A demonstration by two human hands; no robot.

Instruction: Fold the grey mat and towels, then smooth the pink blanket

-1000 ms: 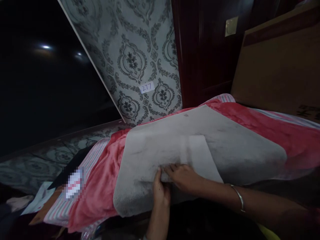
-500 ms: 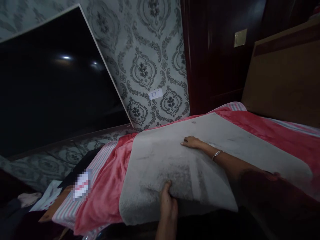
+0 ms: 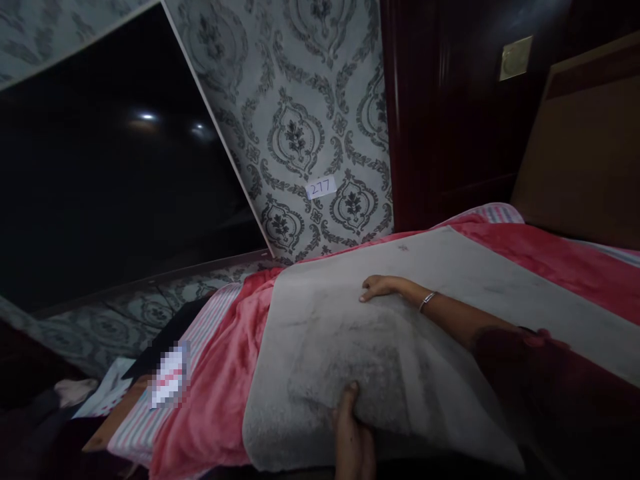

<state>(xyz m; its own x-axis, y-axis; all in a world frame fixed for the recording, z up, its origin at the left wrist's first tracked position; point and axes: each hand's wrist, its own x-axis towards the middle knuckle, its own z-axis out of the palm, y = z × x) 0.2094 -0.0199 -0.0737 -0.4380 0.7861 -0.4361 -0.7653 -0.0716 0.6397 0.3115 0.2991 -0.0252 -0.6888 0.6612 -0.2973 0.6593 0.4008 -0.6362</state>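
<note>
A grey plush mat [image 3: 450, 287] lies spread over a pink blanket [image 3: 220, 373] on a bed. My left hand [image 3: 353, 427] grips the mat's near edge from below, with the thumb on top of the fabric. My right hand [image 3: 383, 288], with a thin metal bangle on the wrist, rests on the middle of the mat, fingers curled loosely against the surface and holding nothing.
A large dark TV screen [image 3: 100, 173] leans against the patterned wallpaper [image 3: 300, 133] at the left, where a paper tag reads 277. A dark wooden door [image 3: 450, 107] and a brown headboard [image 3: 585, 153] stand behind the bed. Striped cloth [image 3: 150, 413] and clutter lie lower left.
My right hand left the mat's near edge beside the left hand and slid up across the mat to its middle. The folded corner now lies flatter. The view shifted slightly.
</note>
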